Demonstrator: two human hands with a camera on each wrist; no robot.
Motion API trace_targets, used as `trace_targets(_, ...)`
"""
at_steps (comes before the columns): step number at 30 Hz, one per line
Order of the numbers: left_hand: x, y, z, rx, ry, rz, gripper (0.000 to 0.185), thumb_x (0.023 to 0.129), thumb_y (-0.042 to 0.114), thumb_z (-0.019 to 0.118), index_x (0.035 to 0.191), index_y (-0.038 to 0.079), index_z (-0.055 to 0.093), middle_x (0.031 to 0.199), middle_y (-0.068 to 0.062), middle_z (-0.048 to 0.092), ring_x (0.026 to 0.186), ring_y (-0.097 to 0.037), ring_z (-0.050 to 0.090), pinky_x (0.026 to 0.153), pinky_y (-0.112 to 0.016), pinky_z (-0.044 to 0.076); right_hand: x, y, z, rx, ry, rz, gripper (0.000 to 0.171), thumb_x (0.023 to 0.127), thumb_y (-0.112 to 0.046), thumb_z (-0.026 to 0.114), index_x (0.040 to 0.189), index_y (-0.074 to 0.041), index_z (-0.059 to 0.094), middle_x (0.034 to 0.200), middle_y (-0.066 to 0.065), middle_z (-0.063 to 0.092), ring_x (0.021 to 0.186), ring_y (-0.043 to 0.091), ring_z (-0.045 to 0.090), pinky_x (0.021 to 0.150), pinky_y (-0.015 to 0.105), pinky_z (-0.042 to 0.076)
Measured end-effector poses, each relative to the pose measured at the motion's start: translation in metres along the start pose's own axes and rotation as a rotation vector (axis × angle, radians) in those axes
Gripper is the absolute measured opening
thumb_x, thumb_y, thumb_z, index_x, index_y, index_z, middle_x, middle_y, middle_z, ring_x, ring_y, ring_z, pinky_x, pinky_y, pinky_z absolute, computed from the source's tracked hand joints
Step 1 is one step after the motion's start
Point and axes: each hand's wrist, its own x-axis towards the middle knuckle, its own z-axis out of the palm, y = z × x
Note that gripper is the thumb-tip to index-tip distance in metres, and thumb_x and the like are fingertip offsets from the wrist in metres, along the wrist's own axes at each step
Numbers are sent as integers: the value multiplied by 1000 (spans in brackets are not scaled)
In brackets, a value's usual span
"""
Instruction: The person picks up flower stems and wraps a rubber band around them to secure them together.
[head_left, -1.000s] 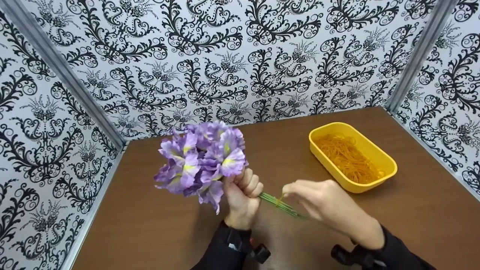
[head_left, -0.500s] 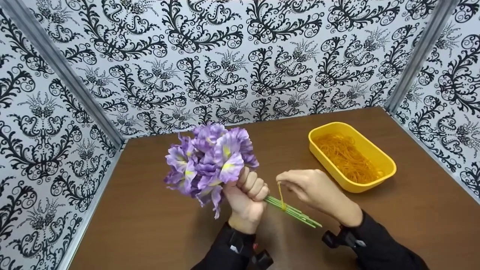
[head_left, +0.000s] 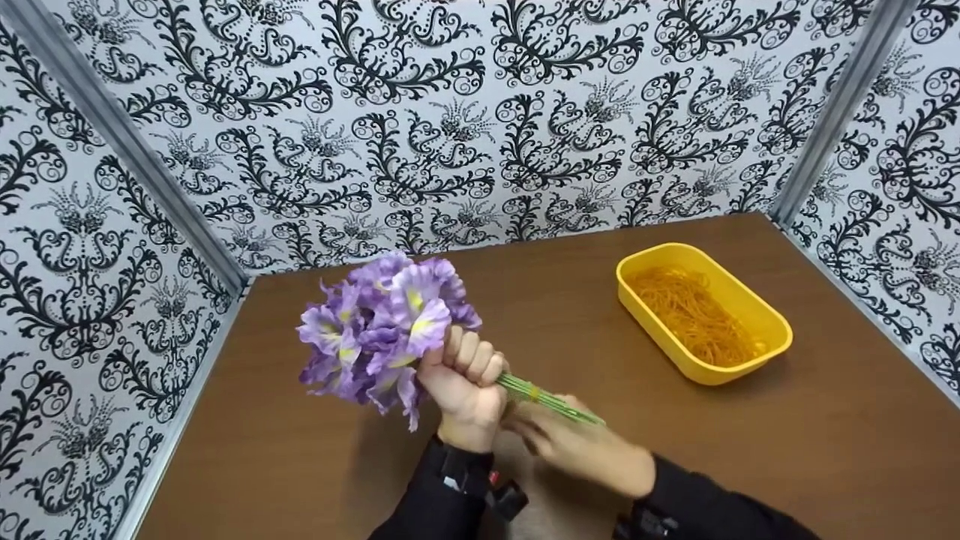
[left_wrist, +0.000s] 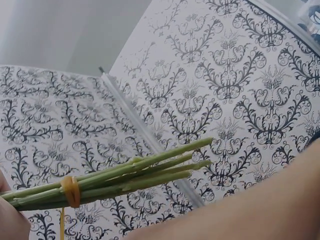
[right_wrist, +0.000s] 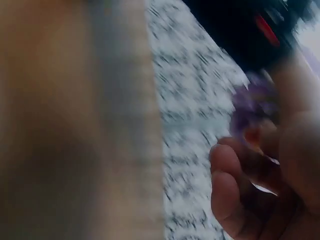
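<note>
My left hand (head_left: 465, 373) grips a bunch of purple artificial flowers (head_left: 375, 326) by the green stems (head_left: 551, 403), with the heads tilted up and left. A yellow rubber band (head_left: 532, 391) is wound round the stems just right of the fist. In the left wrist view the band (left_wrist: 70, 191) circles the stems (left_wrist: 135, 172), and one strand runs straight down from it. My right hand (head_left: 574, 444) is under the stems with its fingers (right_wrist: 232, 195) curled, pulling that strand. The right wrist view is blurred.
A yellow oblong tray (head_left: 782, 328) holding a heap of orange rubber bands (head_left: 694, 315) stands at the back right of the brown table (head_left: 825, 435). Patterned black-and-white walls close the table in on the left, back and right.
My right hand has swung from above the stems, where it held the band stretched upward, to underneath them. The bunch has shifted a little to the left.
</note>
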Motion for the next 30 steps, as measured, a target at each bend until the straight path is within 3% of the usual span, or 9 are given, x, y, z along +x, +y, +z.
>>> trace_targets(2,1,4,-2,15,-1,26,43,88,8,56,66,17,19,58,8,15,49,-4,11,46,-17,11,1,-10,6,-8,-1,34,18,108,-12,46,105,-12,63,85,-4,62,72,-1,54,64,11,45)
trace_targets(4,2,7,-4,24,-16,46,43,88,7,55,66,17,19,59,7,15,49,-5,11,46,-17,11,3,-19,7,233,50,171,8,104,-15,56,98,-15,62,75,-7,60,67,-5,51,61,9,41)
trace_targets(5,3,8,-5,28,-26,53,43,88,7,54,66,17,19,58,7,15,49,-5,11,46,-17,11,4,-23,7,256,64,202,10,103,-15,58,93,-16,61,70,-9,57,63,-6,46,56,8,38)
trace_targets(9,5,12,-8,49,-45,74,42,87,6,53,66,16,18,58,8,14,48,-4,10,45,-17,10,5,-35,-2,190,109,198,18,98,-13,66,83,-17,56,65,-15,44,58,-6,37,50,9,30)
trace_targets(13,6,12,-11,86,-18,90,44,86,6,55,66,16,17,58,8,13,48,-3,10,44,-16,9,6,-44,-14,117,116,188,22,101,-19,63,80,-18,54,67,-17,36,57,-4,34,49,11,29)
trace_targets(18,4,10,-11,146,9,84,46,84,7,57,65,16,16,59,7,12,49,-4,9,45,-16,7,6,-47,-33,39,149,139,15,98,-18,66,85,-17,59,70,-13,48,59,-1,45,48,16,38)
trace_targets(23,1,9,-5,182,27,75,45,82,7,55,64,15,15,59,7,12,49,-4,9,45,-17,7,8,-39,-58,23,245,115,1,96,-14,69,96,-15,68,88,-7,61,65,3,57,52,17,49)
trace_targets(26,0,6,-3,201,32,61,45,83,9,57,64,15,16,60,7,12,49,-4,9,45,-17,7,8,-30,-73,46,279,134,2,96,-14,69,97,-13,70,92,-5,61,67,3,59,56,15,50)
trace_targets(30,0,1,-1,229,31,25,48,85,13,60,64,15,17,59,7,12,49,-4,9,45,-17,7,10,-15,-83,56,316,141,12,89,-6,76,96,-14,71,91,-4,60,70,4,58,59,15,50)
